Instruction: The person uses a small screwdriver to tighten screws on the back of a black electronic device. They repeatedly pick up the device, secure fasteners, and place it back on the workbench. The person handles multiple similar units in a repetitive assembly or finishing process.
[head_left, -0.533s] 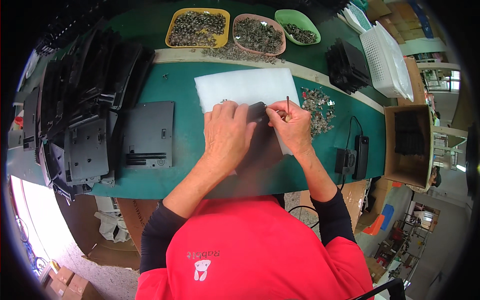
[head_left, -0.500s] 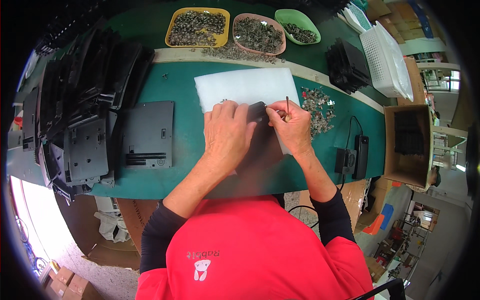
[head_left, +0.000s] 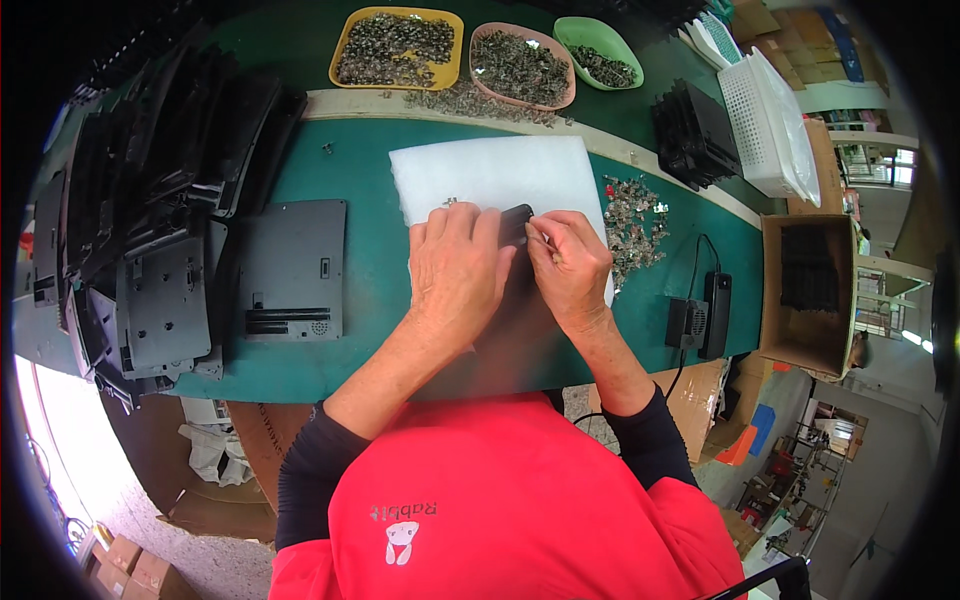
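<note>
A dark plastic panel (head_left: 517,222) was at the centre of the frame, over the lower part of a white foam sheet (head_left: 490,165), its near portion blurred and partly covered by the hands. The person's left hand (head_left: 455,255) gripped it, fingers curled over its far edge. The right hand (head_left: 572,265) was closed in a pinch, thumb and fingertips at the panel's upper right corner; whether a small part sat between them could not be made out.

Right of the foam, a loose pile of small metal pieces (head_left: 635,228) lay on the green tabletop (head_left: 375,300). Near the tabletop's right end were two black boxes (head_left: 716,315) with cables. Left of centre, a grey panel (head_left: 292,270) lay flat, beside a tall, uneven stack of black panels (head_left: 190,140) filling the upper left. Along the top stood a yellow tray (head_left: 445,72), a pink tray (head_left: 567,97) and a green tray (head_left: 606,38), all holding small parts. The person's red shirt (head_left: 510,490) filled the lower middle.
</note>
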